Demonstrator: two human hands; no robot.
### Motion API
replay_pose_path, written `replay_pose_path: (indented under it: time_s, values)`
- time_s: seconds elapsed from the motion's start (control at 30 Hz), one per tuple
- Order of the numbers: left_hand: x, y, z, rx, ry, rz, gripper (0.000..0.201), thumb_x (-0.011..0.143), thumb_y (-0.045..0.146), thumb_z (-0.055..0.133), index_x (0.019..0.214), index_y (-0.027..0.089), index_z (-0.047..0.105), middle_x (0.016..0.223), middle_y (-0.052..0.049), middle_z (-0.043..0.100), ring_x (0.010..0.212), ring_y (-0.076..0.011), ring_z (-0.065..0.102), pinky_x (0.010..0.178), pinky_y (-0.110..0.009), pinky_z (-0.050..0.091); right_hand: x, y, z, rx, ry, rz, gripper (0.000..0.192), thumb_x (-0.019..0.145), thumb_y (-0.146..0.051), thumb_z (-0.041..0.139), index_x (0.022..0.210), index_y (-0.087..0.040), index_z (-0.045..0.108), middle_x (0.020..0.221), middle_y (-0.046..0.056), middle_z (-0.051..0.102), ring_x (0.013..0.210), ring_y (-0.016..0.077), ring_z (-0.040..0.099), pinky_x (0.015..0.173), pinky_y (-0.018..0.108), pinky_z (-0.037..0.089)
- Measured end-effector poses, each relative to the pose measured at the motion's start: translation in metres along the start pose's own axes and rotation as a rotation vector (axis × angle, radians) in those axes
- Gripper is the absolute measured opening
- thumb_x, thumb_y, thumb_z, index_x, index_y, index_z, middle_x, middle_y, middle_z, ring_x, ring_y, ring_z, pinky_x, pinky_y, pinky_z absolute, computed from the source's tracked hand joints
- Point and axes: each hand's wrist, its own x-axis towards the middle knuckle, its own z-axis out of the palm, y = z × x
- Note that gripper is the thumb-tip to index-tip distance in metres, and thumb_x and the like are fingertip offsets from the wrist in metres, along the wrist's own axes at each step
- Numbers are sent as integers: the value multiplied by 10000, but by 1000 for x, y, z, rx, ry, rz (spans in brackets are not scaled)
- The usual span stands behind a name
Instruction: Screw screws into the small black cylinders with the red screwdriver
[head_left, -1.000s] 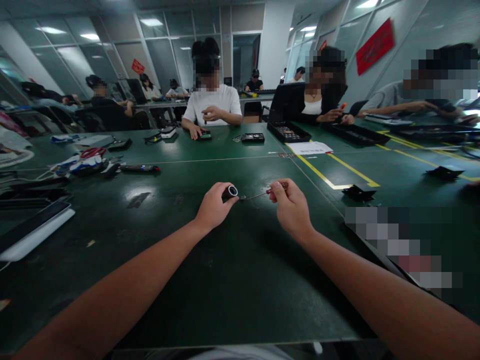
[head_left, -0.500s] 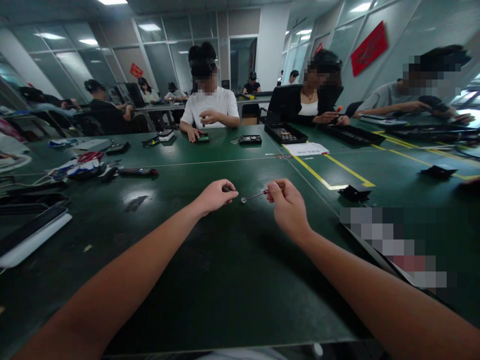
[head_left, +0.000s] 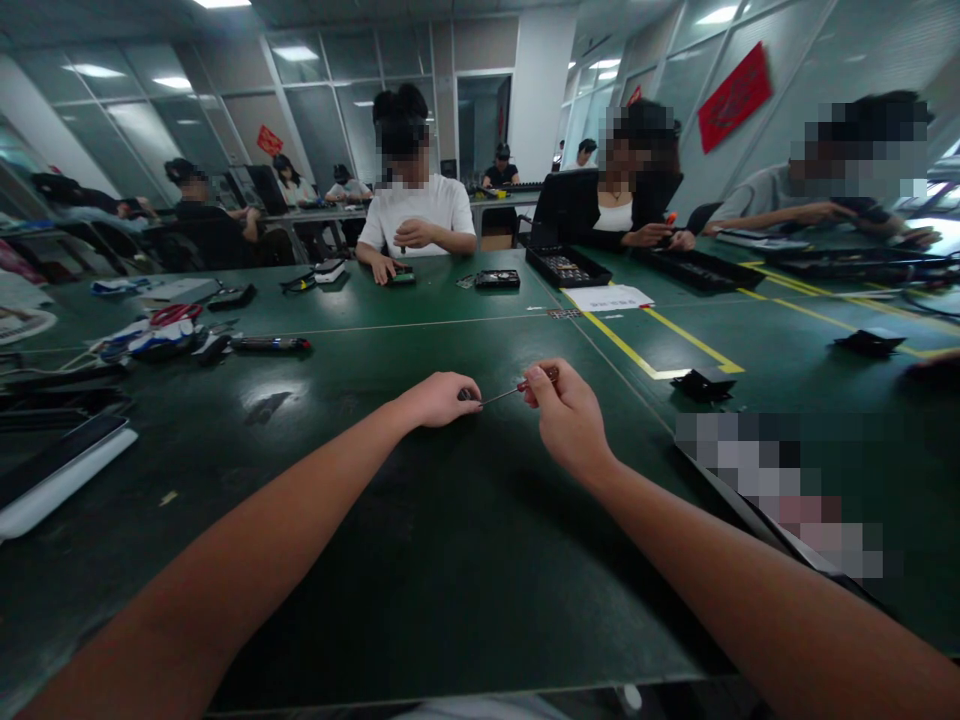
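Note:
My right hand (head_left: pixel 571 415) grips a screwdriver (head_left: pixel 550 375) by its dark red handle, and the thin metal shaft points left and slightly down. At the tip of that shaft is my left hand (head_left: pixel 442 400), fingers curled and closed. Something small and dark shows between its thumb and fingers, too hidden to name. Both hands are over the green table (head_left: pixel 450 560), close to each other.
A dark marker-like tool (head_left: pixel 270 344) lies at the left near cables and a red coil (head_left: pixel 176 314). Small black parts (head_left: pixel 705 385) sit at the right beside yellow tape lines. Across the table, several people work with black trays (head_left: pixel 568 268).
My left hand has moved right and slightly down, closing over the screwdriver's tip. The small silvery piece seen there before is now hidden by the fingers. My right hand has shifted slightly left.

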Motion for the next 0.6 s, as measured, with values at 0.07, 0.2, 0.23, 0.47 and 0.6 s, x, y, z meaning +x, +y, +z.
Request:
replay_pose_path:
  time_s: [0.07, 0.2, 0.23, 0.47, 0.6]
  values:
    - [-10, -5, -5, -200, 22, -59, 245, 893, 363, 639, 1025, 177, 729, 1048, -85, 731, 846, -196, 660, 713, -277, 463, 0, -1, 0, -1, -11, -7, 248, 981, -416, 458, 878, -229, 585, 730, 11, 630, 701, 195, 589, 682, 342, 407]
    - [-37, -15, -16, -657, 84, -223, 205, 891, 331, 615, 960, 160, 706, 969, -91, 707, 658, -136, 584, 501, -218, 359, -1, -1, 0, -20, -32, -19, 257, 984, -416, 455, 872, -228, 589, 725, 11, 631, 698, 193, 592, 679, 340, 408]
    - [-45, -17, -19, -770, 110, -261, 188, 886, 303, 610, 949, 152, 703, 929, -87, 692, 630, -124, 560, 478, -208, 339, -1, 0, 0, -15, -36, -18, 256, 984, -417, 457, 875, -227, 589, 732, 12, 634, 708, 195, 598, 686, 342, 412]
    - [-106, -46, -52, -1336, 410, -417, 120, 871, 176, 531, 878, 116, 634, 761, -37, 573, 572, -116, 517, 442, -204, 374, -2, 2, -1, -11, -61, -7, 270, 984, -436, 459, 884, -225, 595, 743, 17, 644, 717, 198, 605, 686, 342, 420]
    - [-153, -65, -74, -1338, 625, -508, 131, 905, 108, 462, 862, 131, 585, 718, 5, 581, 586, -91, 508, 477, -173, 367, -2, 2, 1, -10, -77, -2, 280, 985, -447, 457, 877, -226, 592, 746, 17, 643, 725, 200, 611, 692, 344, 421]
